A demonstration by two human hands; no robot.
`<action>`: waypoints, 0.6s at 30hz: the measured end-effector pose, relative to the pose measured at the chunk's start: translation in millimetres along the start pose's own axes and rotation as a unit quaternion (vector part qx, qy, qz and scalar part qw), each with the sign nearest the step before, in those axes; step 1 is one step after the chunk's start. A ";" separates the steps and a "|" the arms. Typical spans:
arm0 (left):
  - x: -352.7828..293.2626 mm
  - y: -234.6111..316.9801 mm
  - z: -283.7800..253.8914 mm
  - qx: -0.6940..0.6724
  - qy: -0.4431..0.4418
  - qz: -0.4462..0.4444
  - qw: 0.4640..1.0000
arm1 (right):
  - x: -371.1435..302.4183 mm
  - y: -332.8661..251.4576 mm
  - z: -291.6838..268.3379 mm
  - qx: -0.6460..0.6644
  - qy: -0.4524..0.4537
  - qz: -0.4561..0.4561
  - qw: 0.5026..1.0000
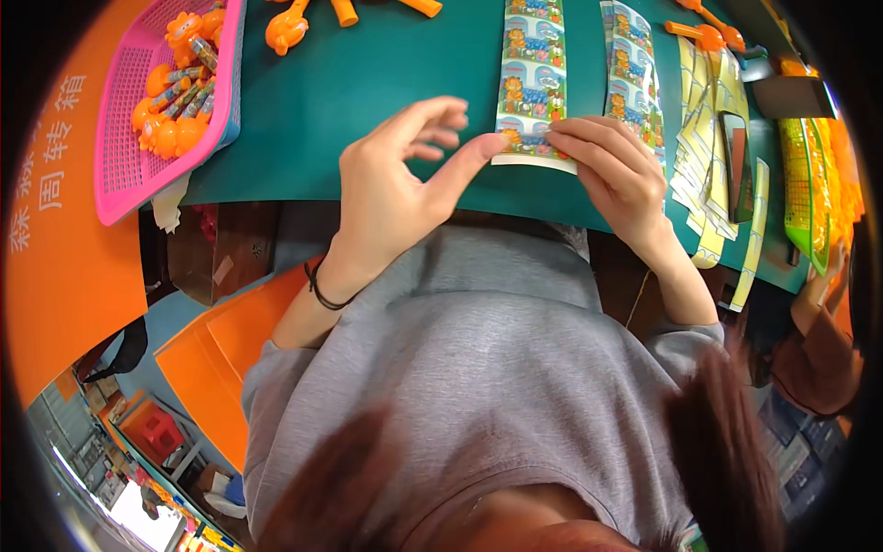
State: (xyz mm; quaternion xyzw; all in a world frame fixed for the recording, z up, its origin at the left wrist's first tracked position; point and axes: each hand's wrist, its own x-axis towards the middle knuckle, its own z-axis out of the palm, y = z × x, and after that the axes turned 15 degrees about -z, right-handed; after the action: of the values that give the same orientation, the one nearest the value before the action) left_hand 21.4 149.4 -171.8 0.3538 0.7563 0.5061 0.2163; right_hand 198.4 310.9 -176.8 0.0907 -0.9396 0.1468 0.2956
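Note:
A strip of printed cartoon stickers (532,69) lies on the green table, its white lower end near the table's front edge. My left hand (395,175) is raised at the strip's left side with fingers apart. Its thumb tip reaches the strip's lower left corner; whether it presses on the strip I cannot tell. My right hand (618,170) is closed at the lower right edge of the same strip, fingertips pressed together on it. Beside it, a second sticker strip (633,69) runs partly behind my right hand.
A pink basket (108,156) of orange cartoon figures (175,138) stands at left. More orange pieces (287,28) lie at the back. On the right are yellowish backing strips (704,156), a phone (738,166) and a green basket (798,193). Another person's arm (814,299) shows at far right.

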 end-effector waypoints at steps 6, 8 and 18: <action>-11.5 -9.4 -0.9 -0.307 -0.262 -0.234 0.884 | 1.0 -6.0 5.8 -0.012 0.034 -0.030 0.999; -10.4 -11.4 2.5 -0.295 -0.251 -0.216 0.896 | 5.0 -3.9 3.0 0.084 -0.004 0.006 0.996; -9.6 -1.9 21.7 -0.259 -0.267 -0.201 0.906 | 5.0 -14.5 10.8 0.100 0.041 0.063 0.992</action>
State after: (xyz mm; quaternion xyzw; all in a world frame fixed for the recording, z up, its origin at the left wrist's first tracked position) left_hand 42.0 154.9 -182.4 0.2473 0.5677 0.5165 0.5914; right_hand 192.4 293.2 -179.1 0.0542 -0.9111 0.2618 0.3136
